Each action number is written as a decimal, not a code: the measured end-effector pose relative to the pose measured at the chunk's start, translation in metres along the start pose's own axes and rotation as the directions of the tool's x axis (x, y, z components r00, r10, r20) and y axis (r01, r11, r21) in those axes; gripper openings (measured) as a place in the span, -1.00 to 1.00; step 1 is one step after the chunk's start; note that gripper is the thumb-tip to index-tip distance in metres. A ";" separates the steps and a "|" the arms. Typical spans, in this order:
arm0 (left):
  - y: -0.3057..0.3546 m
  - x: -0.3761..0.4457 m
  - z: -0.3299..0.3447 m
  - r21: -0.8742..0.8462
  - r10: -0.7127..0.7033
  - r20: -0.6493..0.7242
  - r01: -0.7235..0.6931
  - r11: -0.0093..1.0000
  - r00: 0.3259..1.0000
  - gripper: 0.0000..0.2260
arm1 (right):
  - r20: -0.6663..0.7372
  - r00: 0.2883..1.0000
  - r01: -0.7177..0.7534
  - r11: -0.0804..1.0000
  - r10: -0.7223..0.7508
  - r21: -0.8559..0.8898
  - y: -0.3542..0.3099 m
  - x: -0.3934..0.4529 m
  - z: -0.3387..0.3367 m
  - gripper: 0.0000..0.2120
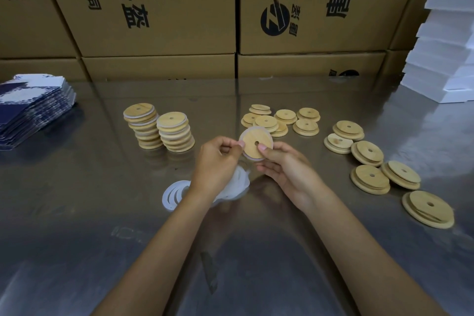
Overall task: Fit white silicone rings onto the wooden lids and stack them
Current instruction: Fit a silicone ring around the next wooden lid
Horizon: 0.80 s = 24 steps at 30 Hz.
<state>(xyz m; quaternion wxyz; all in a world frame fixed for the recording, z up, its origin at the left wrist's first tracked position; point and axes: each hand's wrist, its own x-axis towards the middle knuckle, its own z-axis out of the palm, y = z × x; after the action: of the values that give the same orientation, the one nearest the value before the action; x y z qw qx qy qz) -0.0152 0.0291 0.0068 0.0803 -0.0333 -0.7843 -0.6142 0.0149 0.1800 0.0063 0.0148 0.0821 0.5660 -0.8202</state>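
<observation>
A round wooden lid (257, 143) with a small centre hole and a white rubbery ring (246, 155) at its edge is held above the shiny metal table (77, 213) by both hands: the left hand (218, 159) pinches the rim, the right hand (284, 164) supports it with the thumb on top. Two stacks of ringed lids (159, 129) stand at the left.

Bare table (77, 213) left of rings (177, 194), two lid stacks (159, 128) behind, loose lids (372, 161) crowding right

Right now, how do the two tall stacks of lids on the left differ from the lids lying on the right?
The two tall stacks are neat and many lids high; the loose lids on the right lie scattered, single or overlapping. The stacked lids show white rings at their edges; the loose ones show bare wood. Both are round wooden lids with a center hole, resting on the metal table.
</observation>
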 end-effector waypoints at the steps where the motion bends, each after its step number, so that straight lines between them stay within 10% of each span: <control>1: 0.000 -0.001 0.001 0.012 -0.011 0.010 0.011 1.000 1.000 -0.90 | -0.002 1.000 -0.001 1.000 0.001 0.008 0.000 0.000 -0.001 -0.77; 6: 0.001 -0.003 -0.001 0.122 0.010 0.036 -0.015 0.992 0.999 -0.80 | -0.001 1.000 -0.010 0.999 0.010 0.036 0.000 0.001 0.000 -0.75; 11: -0.002 0.003 -0.021 0.665 0.434 -0.195 -0.207 0.718 0.879 -0.81 | -0.097 0.995 0.027 0.999 -0.024 0.033 -0.004 0.004 -0.005 -0.71; 17: -0.012 0.021 -0.049 0.696 0.332 -0.327 -0.011 0.717 0.885 -0.72 | -0.209 0.978 -0.034 0.999 0.026 -0.037 -0.010 0.007 -0.016 -0.79; 24: -0.004 0.010 -0.029 0.612 0.513 -0.050 -0.380 0.694 0.857 -0.78 | -0.032 0.999 -0.029 0.998 0.027 -0.064 -0.009 0.005 -0.012 -0.70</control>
<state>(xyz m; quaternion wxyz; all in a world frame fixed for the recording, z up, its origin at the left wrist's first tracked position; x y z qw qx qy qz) -0.0230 -0.0007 0.0115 0.3191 -0.1304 -0.8876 -0.3055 0.0102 0.1946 0.0093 0.0203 0.1022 0.5910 -0.7999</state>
